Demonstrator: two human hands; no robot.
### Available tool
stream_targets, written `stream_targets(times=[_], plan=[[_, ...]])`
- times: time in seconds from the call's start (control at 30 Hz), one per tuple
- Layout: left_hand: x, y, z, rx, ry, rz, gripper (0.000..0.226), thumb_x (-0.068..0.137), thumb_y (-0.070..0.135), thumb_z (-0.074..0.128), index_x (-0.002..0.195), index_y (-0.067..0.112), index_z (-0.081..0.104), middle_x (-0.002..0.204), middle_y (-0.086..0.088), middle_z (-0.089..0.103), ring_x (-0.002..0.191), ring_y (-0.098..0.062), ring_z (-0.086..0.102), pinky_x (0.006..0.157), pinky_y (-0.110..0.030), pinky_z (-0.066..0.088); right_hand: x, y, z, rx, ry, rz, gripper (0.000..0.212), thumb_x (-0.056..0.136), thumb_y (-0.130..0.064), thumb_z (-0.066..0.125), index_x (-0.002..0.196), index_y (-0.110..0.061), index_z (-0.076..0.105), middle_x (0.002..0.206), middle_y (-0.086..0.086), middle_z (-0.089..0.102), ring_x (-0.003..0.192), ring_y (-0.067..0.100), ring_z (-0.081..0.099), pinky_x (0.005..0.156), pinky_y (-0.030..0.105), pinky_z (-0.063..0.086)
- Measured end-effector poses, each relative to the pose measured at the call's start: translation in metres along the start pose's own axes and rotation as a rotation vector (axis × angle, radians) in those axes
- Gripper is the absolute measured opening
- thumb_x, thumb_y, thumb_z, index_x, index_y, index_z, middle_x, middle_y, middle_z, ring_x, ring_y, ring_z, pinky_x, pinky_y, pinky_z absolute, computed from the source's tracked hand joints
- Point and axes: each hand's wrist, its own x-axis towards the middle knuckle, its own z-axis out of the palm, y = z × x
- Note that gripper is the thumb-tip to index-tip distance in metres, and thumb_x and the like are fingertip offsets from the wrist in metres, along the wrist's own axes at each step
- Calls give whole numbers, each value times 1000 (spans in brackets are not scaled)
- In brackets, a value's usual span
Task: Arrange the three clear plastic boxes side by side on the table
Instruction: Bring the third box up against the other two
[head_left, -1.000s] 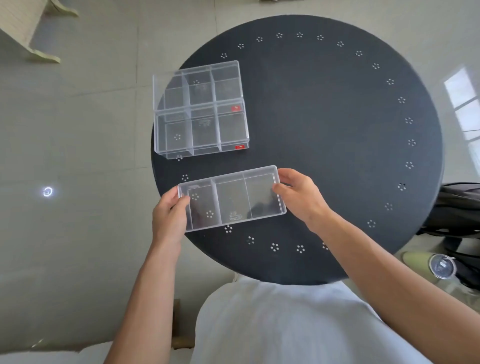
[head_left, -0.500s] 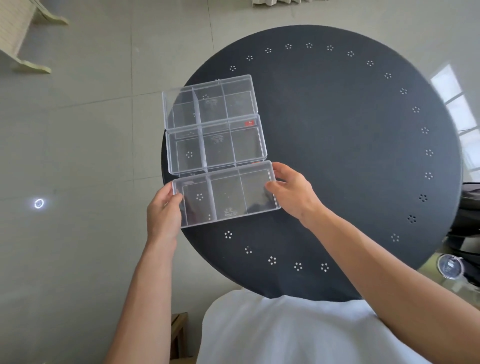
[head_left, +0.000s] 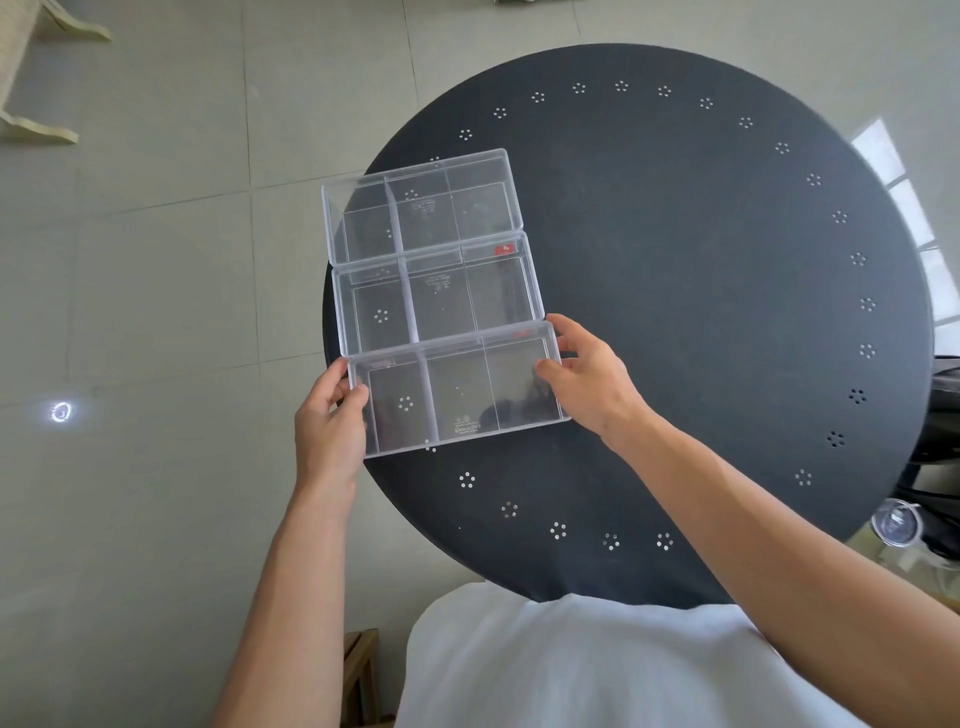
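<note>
Three clear plastic boxes, each split into three compartments, lie in a row on the left part of the round black table (head_left: 675, 312). The far box (head_left: 423, 208) and the middle box (head_left: 439, 296) touch along their long sides. The near box (head_left: 457, 389) sits against the middle box. My left hand (head_left: 330, 421) grips its left short end and my right hand (head_left: 587, 379) grips its right short end. The boxes' left ends overhang the table's left edge slightly.
The table has rings of small holes near its rim. A dark bag (head_left: 943, 415) and a clear cup (head_left: 894, 522) sit off the table's right side. Pale furniture legs (head_left: 36, 78) stand on the tiled floor at the upper left.
I have carried the near box away from me and up against the middle box, closing the gap. Both hands kept their hold on its ends.
</note>
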Motion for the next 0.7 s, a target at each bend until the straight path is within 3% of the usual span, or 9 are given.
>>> stream_targets(times=[0.23,0.33,0.43,0.63,0.7], plan=[[3,-2,-1,-13,-6,-6,47,92,12,56,137,25,57,133,1,63,123,-18,58,107,-45,44,0,-3,1,9,26,9,46,89,-11,48,93,-56,45,89,-19,62,95,20,64,80,41,55],[3,-2,-2,-16,-11,-2,47,92,11,54,138,23,57,136,4,62,125,-17,57,108,-44,44,1,-4,1,23,21,10,42,89,-12,48,107,-50,48,89,-19,62,96,20,64,80,39,55],[3,-3,-1,-18,-8,3,48,92,11,54,138,23,56,138,3,60,128,-19,55,108,-44,43,1,-4,1,25,12,11,44,88,-13,48,120,-43,52,90,-18,63,95,18,65,78,34,54],[0,0,2,-27,-9,15,48,92,13,50,139,22,55,142,-5,57,134,-26,48,112,-45,38,-1,-4,-2,38,-27,2,39,86,-17,49,106,-49,49,98,-10,66,97,20,65,85,40,55],[-2,1,4,-39,5,15,49,94,17,51,143,21,51,146,-6,52,134,-23,49,111,-34,37,-2,-2,-3,55,-37,4,39,87,-19,50,117,-43,50,109,-8,65,103,19,64,89,41,53]])
